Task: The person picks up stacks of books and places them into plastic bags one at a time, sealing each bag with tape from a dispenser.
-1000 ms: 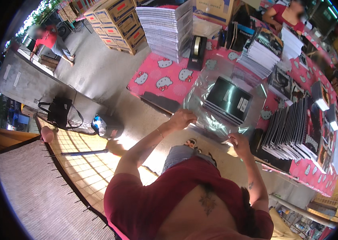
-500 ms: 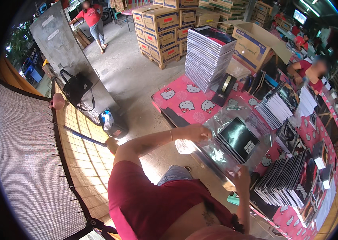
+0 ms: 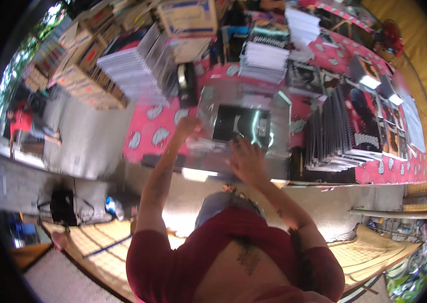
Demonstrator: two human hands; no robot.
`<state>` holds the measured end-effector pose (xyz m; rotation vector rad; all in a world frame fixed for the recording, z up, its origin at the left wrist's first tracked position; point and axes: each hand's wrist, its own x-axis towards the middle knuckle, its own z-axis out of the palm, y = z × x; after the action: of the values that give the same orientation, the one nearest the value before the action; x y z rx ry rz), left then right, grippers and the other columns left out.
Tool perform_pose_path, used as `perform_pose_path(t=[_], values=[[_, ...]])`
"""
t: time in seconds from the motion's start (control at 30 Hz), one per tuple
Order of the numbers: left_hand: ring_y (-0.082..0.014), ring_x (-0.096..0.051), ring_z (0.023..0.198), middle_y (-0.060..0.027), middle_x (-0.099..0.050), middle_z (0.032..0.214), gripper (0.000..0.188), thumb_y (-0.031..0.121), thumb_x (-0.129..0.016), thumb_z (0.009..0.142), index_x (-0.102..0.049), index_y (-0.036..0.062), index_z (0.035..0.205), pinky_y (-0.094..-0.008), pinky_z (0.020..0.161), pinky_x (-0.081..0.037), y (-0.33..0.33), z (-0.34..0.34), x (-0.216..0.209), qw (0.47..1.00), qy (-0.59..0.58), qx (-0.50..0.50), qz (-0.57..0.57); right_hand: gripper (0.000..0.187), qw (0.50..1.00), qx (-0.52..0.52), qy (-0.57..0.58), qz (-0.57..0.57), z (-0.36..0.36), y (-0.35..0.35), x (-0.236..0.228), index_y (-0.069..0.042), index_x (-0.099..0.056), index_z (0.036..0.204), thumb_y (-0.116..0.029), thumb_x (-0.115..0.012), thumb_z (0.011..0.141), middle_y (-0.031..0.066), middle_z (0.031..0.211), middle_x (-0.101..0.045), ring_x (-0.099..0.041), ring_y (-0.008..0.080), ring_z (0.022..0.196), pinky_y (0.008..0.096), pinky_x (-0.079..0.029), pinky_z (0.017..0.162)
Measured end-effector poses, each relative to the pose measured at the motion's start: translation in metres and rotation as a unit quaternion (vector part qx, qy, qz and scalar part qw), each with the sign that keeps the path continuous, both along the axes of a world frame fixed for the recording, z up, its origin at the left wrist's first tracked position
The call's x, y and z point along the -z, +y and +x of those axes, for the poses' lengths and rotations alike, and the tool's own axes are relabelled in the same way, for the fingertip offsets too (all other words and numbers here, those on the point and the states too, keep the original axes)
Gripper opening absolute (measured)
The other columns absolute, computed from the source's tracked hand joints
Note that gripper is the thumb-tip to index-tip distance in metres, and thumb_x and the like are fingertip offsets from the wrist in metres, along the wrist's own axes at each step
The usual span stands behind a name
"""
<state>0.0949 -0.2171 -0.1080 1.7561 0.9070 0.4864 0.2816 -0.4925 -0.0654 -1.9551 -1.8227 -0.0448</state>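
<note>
A dark spiral notebook lies flat on clear plastic wrap near the table's front edge. My right hand rests at the notebook's near edge, its fingers stretched out over the plastic. At the notebook's left is my left hand, close to the plastic's left edge. Motion blurs its fingers, so whether they grip the plastic cannot be made out. Beyond that hand stands a black tape dispenser.
Tall stacked notebooks stand at the back left, with another notebook pile at right. White-edged notebooks lie behind the plastic. Cardboard boxes stand beyond the table. A person is at the far left.
My view has turned to the right, and the table now lies straight ahead. My right hand has moved from the plastic's near corner onto the notebook's near edge. My left hand stays at the left side.
</note>
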Motion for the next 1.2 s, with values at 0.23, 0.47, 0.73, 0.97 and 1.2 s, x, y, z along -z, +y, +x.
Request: perform_pose_path(t=[0.23,0.47,0.73,0.97,1.2], values=[[-0.0347,-0.069,0.087,-0.0172,-0.071,0.096,0.016,0.016,-0.063,0.089,-0.072,0.0037,0.095,-0.0396,0.079,-0.054,-0.003,0.14,-0.089,0.93,-0.056,0.008,0.364,0.058,0.999,0.028,-0.004,-0.017,0.002,0.01,-0.01,-0.016,-0.051,0.138,-0.042,-0.065,0.088,0.0135,0.145,-0.045,-0.043,0.0326,0.134,0.0595,-0.031,0.107],[-0.0377,-0.062,0.092,-0.0188,-0.065,0.093,0.012,0.009,-0.061,0.083,-0.067,-0.0008,0.086,-0.0478,0.081,-0.052,0.06,0.233,0.013,0.827,0.11,0.18,0.521,0.053,0.998,0.041,0.013,-0.041,-0.001,0.01,-0.016,-0.02,-0.053,0.135,-0.038,-0.065,0.087,0.0089,0.143,-0.047,-0.044,0.0283,0.133,0.0572,-0.031,0.107],[-0.0373,-0.061,0.094,-0.0196,-0.062,0.095,0.014,0.01,-0.064,0.078,-0.063,0.0013,0.089,-0.0473,0.082,-0.05,0.066,0.242,0.006,0.841,0.086,0.222,0.486,0.05,0.997,0.06,0.02,-0.037,-0.002,0.012,-0.019,-0.02,-0.055,0.133,-0.034,-0.066,0.086,0.0079,0.142,-0.049,-0.044,0.0261,0.132,0.0566,-0.031,0.108],[-0.0395,-0.062,0.09,-0.0187,-0.063,0.093,0.023,0.007,-0.061,0.08,-0.058,0.0036,0.102,-0.0502,0.077,-0.05,0.053,0.241,-0.026,0.79,0.063,0.264,0.55,0.049,0.998,0.063,0.023,-0.019,-0.002,0.012,-0.019,-0.019,-0.056,0.132,-0.031,-0.066,0.085,0.0086,0.139,-0.05,-0.045,0.0265,0.131,0.056,-0.032,0.107],[-0.0386,-0.066,0.082,-0.016,-0.065,0.09,0.03,0.01,-0.065,0.081,-0.054,0.0058,0.109,-0.0507,0.072,-0.052,0.0,0.211,-0.102,0.804,0.157,0.21,0.534,0.049,0.998,0.055,0.028,-0.002,-0.004,0.01,-0.012,-0.017,-0.059,0.129,-0.031,-0.069,0.083,0.0089,0.138,-0.05,-0.045,0.0274,0.13,0.0553,-0.032,0.107]])
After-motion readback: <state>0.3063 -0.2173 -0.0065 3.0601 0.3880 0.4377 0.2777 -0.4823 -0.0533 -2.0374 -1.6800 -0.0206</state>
